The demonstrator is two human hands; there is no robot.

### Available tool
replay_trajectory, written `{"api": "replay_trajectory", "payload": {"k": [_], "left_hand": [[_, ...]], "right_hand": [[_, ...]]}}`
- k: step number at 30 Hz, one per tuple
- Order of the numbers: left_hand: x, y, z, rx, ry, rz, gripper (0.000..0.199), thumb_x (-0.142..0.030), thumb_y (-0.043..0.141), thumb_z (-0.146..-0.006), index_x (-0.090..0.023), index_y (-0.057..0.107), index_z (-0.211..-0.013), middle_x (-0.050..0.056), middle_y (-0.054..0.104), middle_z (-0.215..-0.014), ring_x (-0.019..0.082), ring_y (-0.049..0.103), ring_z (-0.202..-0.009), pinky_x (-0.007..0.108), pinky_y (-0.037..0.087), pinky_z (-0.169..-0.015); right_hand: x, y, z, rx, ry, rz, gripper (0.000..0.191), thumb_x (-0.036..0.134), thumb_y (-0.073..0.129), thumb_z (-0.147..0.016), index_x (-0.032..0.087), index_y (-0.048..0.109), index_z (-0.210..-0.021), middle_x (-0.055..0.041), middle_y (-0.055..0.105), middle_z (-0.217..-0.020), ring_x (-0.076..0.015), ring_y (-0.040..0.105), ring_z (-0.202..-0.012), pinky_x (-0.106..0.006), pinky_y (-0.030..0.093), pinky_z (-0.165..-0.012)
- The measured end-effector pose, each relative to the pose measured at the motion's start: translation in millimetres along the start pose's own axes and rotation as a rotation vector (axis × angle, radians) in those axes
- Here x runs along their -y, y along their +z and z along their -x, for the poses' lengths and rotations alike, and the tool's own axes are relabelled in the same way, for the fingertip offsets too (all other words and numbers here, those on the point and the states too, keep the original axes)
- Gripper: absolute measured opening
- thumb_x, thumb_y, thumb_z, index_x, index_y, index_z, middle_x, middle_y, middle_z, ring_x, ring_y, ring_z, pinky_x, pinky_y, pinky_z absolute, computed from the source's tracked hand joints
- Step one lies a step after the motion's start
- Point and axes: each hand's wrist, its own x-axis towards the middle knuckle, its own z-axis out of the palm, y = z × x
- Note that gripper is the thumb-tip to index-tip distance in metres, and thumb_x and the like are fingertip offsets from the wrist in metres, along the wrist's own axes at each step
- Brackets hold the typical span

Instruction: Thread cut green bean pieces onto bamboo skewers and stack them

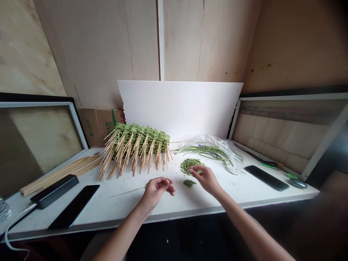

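Observation:
My left hand is over the front of the white table, its fingers curled together; what they hold, if anything, is hidden. A thin wooden stick lies to its left, with its right end behind that hand. My right hand has thumb and fingers pinched at the pile of short green stem pieces; anything between the fingertips is too small to tell. A small row of cut green pieces lies just below the pile. Farther back on the left, many sticks threaded with green pieces are stacked, bare ends toward me.
Bare sticks, a black power bank and a black phone lie left. Long green stems in a clear plastic bag, another phone and a mouse lie right. A white board stands behind.

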Motion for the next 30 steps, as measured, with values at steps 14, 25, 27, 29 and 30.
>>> {"api": "replay_trajectory", "payload": {"k": [14,25,27,29,30], "left_hand": [[11,-2.7,-4,-0.027,0.132,-0.375,0.039,-0.053,0.069,-0.090,-0.016,0.078,-0.088,0.012,0.077,-0.098,0.024,0.070,-0.093,0.031,0.051,-0.082],[14,-4.6,-5,-0.028,0.069,-0.399,0.043,-0.056,0.070,-0.088,-0.015,0.080,-0.096,0.012,0.079,-0.097,0.025,0.069,-0.088,0.032,0.053,-0.081],[15,-5.0,-5,-0.018,0.056,-0.405,0.044,-0.056,0.070,-0.088,-0.014,0.080,-0.098,0.012,0.079,-0.099,0.025,0.070,-0.091,0.032,0.054,-0.082],[16,-5.5,-5,-0.007,0.045,-0.415,0.044,-0.056,0.069,-0.089,-0.014,0.080,-0.099,0.012,0.079,-0.099,0.026,0.070,-0.092,0.032,0.054,-0.083],[16,-5.6,-5,-0.004,0.042,-0.419,0.045,-0.056,0.069,-0.089,-0.014,0.080,-0.099,0.012,0.079,-0.099,0.026,0.071,-0.092,0.032,0.055,-0.082]], "right_hand": [[-58,-28,-11,-0.084,-0.023,0.480,0.022,0.034,0.067,-0.086,0.021,0.083,-0.093,-0.0110,0.080,-0.091,-0.0352,0.065,-0.095,-0.045,0.052,-0.076],[-70,-50,-19,-0.201,0.013,0.625,0.035,0.041,0.051,-0.094,0.018,0.077,-0.093,-0.0118,0.076,-0.089,-0.0311,0.061,-0.088,-0.045,0.044,-0.088],[-71,-51,-19,-0.205,0.042,0.632,0.039,0.043,0.048,-0.095,0.017,0.076,-0.091,-0.0126,0.076,-0.089,-0.0315,0.061,-0.089,-0.044,0.045,-0.086],[-72,-50,-19,-0.197,0.068,0.641,0.038,0.044,0.049,-0.095,0.017,0.075,-0.088,-0.0131,0.075,-0.088,-0.0320,0.061,-0.090,-0.042,0.045,-0.084],[-72,-49,-18,-0.191,0.080,0.646,0.036,0.043,0.051,-0.095,0.018,0.075,-0.086,-0.0130,0.075,-0.086,-0.0323,0.061,-0.091,-0.041,0.044,-0.083]]}}
